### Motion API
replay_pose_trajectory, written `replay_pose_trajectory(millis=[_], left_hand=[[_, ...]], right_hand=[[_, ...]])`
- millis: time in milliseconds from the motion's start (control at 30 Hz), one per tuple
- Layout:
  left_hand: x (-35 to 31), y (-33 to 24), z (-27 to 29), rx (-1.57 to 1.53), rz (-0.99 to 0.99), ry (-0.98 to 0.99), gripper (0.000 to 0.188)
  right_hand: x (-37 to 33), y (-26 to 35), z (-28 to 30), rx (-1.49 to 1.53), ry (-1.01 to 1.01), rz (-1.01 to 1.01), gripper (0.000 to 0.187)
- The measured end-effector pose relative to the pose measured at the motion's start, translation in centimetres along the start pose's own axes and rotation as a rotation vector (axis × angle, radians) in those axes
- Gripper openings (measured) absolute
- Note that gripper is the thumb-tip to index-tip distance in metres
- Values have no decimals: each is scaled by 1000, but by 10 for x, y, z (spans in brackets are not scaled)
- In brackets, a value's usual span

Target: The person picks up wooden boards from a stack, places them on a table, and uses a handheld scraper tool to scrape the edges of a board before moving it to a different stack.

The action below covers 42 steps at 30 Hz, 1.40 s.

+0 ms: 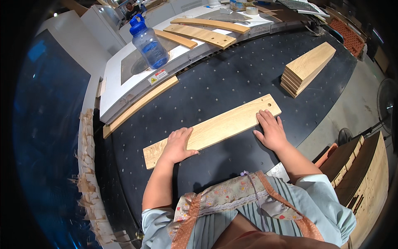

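A long light wooden board [224,123] lies flat on the black table [207,91], slanting up to the right. Two holes show in its right end, one larger than the other. My left hand [178,145] rests on the board toward its left end, fingers stretched over the top and thumb at the near edge. On the near edge close to the holed end lies my right hand [271,130], its fingers flat on the wood and the thumb spread off the board. Neither hand is wrapped round anything.
A stack of several boards [309,68] stands at the table's far right. Along the white machine [120,89] lies a narrow wooden strip [143,106]. On the machine are a blue water bottle [150,45], loose boards [203,35] and a tape roll [251,10]. More panels [365,174] lean at right.
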<state>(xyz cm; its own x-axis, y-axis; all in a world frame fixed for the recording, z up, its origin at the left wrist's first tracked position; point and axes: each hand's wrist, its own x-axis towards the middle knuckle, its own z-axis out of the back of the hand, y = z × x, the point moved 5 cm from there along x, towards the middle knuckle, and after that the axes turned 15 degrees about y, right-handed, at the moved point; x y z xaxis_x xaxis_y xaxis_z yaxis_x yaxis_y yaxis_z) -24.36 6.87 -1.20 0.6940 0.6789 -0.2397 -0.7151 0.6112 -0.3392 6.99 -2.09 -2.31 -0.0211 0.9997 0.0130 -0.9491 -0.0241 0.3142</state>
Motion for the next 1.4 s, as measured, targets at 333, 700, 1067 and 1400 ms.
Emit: replay_pose_trajectory(millis=[333, 700, 1067, 1400], left_hand=[[-61, -76, -15, 220, 269, -350, 81], [-300, -109, -117, 140, 1062, -1277, 65], [-397, -20, -182, -239, 1364, -1428, 43], [-319, -58, -108, -640, 634, -1457, 26]], right_hand=[[69, 143, 16, -210, 396, 656, 65], [171, 205, 23, -57, -121, 855, 14], [199, 219, -24, -172, -7, 820, 14], [209, 226, 29, -109, -75, 801, 9]])
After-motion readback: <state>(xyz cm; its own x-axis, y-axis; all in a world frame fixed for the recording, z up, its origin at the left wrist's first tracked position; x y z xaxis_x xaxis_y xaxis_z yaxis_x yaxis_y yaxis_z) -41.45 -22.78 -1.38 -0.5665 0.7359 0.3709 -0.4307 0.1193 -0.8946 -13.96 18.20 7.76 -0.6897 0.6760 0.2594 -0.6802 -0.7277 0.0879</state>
